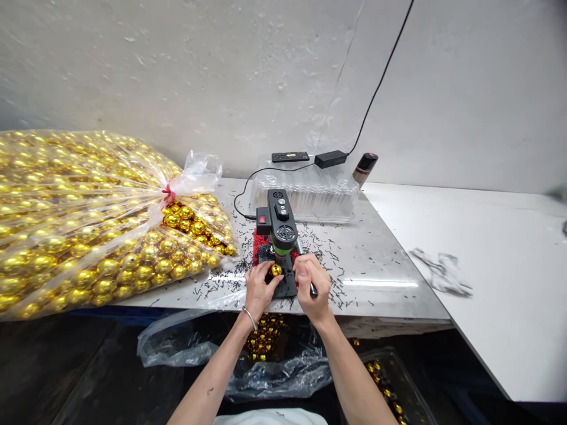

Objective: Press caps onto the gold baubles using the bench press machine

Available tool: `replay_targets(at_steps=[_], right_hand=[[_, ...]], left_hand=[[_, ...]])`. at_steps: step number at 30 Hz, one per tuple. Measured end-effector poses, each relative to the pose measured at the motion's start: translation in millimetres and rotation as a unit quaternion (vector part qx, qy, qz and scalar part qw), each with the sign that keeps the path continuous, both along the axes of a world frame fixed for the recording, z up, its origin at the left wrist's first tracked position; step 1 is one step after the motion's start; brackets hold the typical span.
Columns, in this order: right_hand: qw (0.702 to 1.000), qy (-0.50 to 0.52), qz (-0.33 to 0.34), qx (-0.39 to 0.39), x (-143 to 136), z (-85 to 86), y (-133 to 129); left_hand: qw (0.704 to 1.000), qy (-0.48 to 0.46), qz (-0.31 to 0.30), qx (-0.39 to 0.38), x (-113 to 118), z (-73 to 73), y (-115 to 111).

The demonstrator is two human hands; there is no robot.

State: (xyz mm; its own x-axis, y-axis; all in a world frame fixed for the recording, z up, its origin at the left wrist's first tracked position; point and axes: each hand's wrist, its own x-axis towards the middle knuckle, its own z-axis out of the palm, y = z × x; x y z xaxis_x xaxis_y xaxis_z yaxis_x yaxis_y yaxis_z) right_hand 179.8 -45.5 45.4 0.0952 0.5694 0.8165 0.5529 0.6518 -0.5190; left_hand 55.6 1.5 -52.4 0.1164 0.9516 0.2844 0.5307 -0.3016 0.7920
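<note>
L hand (pixel 258 288) is at the front of a blk benchtop press (pixel 281 218), thumb & index finger pinching a shiny gold ball (pixel 276 270) btwn them. Ball sits just below the press head, over the blk base plate (pixel 290 289); can't tell if it touches the head. Other L fingers are bent beside the base, partly hidden. L wrist has a silver-coloured bracelet (pixel 250 319).

R hand (pixel 313 283) is to the R of the base, fingers curled tight round a blk lever handle (pixel 313 291), whose end pokes out below the fist.

Press has a red switch (pixel 262 219) on its L side & a green band under the head; red material (pixel 260 239) shows beside the base. Lots of small blk bits (pixel 328 245) are strewn over the metal tabletop (pixel 390 254).

At L, a big clear bag of gold balls (pixel 80 224) lies on its side, neck tied w/ a red tie (pixel 168 190). Behind the press: clear plastic trays (pixel 305 198) w/ a blk power adapter (pixel 330 159) & a flat blk item on top; a dark-capped can (pixel 365 169) leans nearby. White gloves (pixel 444 274) lie on the adjoining white table (pixel 500 336).

Below the table edge, an open plastic bag (pixel 283 381) holds more gold balls; others are in a clear bin (pixel 411 383) at R.
</note>
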Motion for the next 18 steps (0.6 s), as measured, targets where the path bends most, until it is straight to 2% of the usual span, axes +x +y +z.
replay_targets(at_steps=[6,12,18], right_hand=[[1.0,0.007,-0.001,0.009,-0.7,-10.0,-0.5],[0.998,-0.026,0.0,0.05,1.9,-38.8,6.1],[0.997,0.003,-0.031,0.074,-0.8,-59.1,13.1]], left_hand=[[1.0,0.023,-0.009,-0.001,2.7,-1.5,1.6],[0.999,0.033,-0.008,-0.007,2.7,-0.8,0.9],[0.999,0.035,-0.01,-0.003,3.3,-2.4,1.1]])
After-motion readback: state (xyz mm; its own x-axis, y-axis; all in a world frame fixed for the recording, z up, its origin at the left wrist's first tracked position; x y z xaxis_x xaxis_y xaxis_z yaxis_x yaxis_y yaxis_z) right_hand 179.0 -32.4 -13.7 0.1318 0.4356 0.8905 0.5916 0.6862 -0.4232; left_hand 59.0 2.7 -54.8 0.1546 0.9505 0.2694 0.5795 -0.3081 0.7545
